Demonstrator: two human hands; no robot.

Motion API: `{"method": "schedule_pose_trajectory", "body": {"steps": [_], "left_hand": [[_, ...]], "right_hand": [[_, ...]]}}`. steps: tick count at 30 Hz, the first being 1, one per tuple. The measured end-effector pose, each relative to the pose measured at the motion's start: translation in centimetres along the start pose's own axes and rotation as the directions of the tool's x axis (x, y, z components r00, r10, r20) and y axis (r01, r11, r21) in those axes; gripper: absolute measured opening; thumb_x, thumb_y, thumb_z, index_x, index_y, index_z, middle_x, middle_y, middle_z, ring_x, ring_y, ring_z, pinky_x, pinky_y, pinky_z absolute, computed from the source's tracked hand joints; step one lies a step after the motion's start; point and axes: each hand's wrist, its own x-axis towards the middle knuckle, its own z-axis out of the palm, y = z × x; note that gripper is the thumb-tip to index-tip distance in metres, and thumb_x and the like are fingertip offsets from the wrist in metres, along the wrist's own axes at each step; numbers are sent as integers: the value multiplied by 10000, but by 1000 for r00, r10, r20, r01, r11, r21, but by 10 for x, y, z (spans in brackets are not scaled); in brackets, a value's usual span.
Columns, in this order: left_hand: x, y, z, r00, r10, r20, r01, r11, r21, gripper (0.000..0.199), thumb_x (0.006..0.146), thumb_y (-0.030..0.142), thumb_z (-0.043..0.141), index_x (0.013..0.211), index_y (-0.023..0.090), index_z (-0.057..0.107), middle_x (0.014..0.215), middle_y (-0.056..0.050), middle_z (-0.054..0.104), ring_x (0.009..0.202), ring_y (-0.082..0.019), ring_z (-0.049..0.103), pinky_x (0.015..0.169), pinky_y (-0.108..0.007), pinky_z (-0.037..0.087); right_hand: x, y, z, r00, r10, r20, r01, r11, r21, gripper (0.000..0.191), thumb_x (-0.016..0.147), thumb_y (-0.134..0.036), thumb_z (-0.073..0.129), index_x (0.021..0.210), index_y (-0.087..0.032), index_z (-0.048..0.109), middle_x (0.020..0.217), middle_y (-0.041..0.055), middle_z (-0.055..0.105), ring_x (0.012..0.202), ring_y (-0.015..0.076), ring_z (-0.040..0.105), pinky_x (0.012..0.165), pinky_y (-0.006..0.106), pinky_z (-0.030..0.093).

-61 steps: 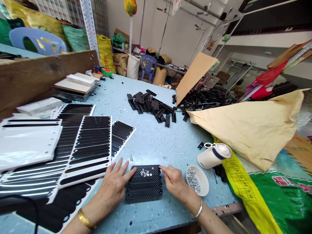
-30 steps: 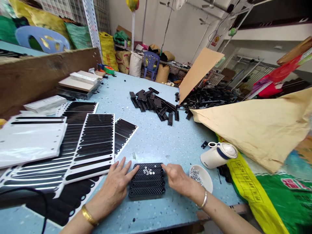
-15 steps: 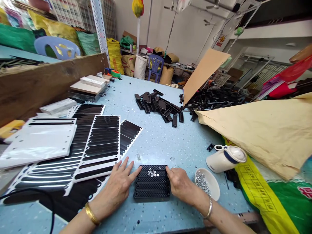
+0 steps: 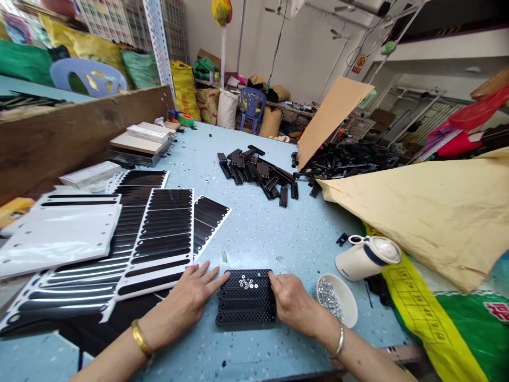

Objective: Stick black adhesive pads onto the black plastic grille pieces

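Several black textured strips lie side by side as a block near the table's front edge. Small silver nuts are scattered on top of the far strips. My left hand is spread flat, its index fingertip touching the block's far left corner; it holds nothing. My right hand rests against the block's right side, index finger at the far right corner and the other fingers curled under, with nothing seen in them. Just right of it stands a white bowl of small metal pieces.
Sheets of black strips and a white stack cover the left side. A pile of black parts lies further back. At right are a white lidded cup, brown paper and a yellow-green bag.
The view has shifted slightly. My left forearm has moved a little to the left and down, while both hands stay at the block of strips.
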Motion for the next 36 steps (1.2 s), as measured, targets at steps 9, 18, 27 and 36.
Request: {"method": "schedule_pose_trajectory", "body": {"steps": [9, 18, 27, 36], "left_hand": [[-14, -1, 21, 997, -32, -64, 28, 997, -67, 866, 766, -76, 372, 1530, 293, 197, 1439, -47, 530, 1378, -301, 391, 1060, -514, 364], [-6, 6, 3, 999, -34, -17, 35, 997, 63, 802, 768, -82, 386, 1488, 270, 341, 1395, -100, 548, 1351, -346, 390, 1046, -552, 337], [-2, 3, 15, 999, -35, 16, 33, 994, 109, 870, 706, -97, 402, 1509, 220, 296, 1357, -128, 572, 1293, -368, 439, 1012, -560, 349], [25, 5, -4, 988, -149, -42, 131, 947, -292, 391, 919, 162, 398, 1190, 219, 673, 1164, -127, 717, 1085, -344, 642, 845, -503, 468]], "right_hand": [[-1, 0, 3, 1000, -4, -9, 4, 1000, -2, 507, 787, 31, 434, 1289, 45, 508, 849, 160, 658, 747, 240, 585, 684, 364, 496], [0, -1, -2, 1000, 2, 25, -2, 1000, -11, 509, 786, 37, 420, 1287, 64, 505, 845, 165, 656, 741, 249, 582, 674, 377, 489], [2, -3, -11, 1000, -8, 26, 8, 1000, 5, 416, 765, 37, 455, 1154, 2, 598, 828, 148, 659, 710, 252, 569, 642, 368, 448], [11, 6, 13, 952, 84, -295, -19, 976, 216, 259, 963, -130, 427, 837, -135, 654, 712, 84, 630, 666, 201, 561, 638, 307, 429]]}}
